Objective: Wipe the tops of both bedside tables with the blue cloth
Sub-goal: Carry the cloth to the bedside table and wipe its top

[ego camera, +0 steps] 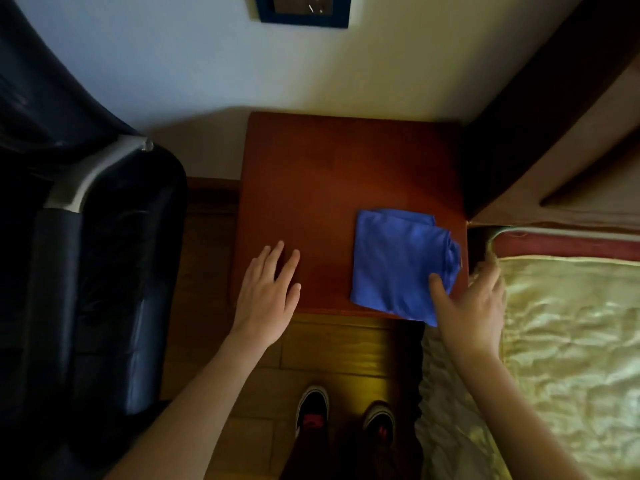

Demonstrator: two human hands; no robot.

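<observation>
A reddish-brown wooden bedside table (329,174) stands against the wall between a dark chair and a bed. A folded blue cloth (398,261) lies on its near right corner, slightly overhanging the front edge. My right hand (471,303) is at the cloth's right near corner, thumb resting on the fabric, the other fingers spread past the table's right edge. My left hand (266,292) lies flat with fingers apart on the near left part of the tabletop, holding nothing.
A dark blue padded chair (104,271) with a grey armrest bracket crowds the left side. A bed with a shiny yellow-green cover (571,341) borders the right. A dark headboard (540,81) rises at the far right. My shoes (346,410) stand on the wooden floor.
</observation>
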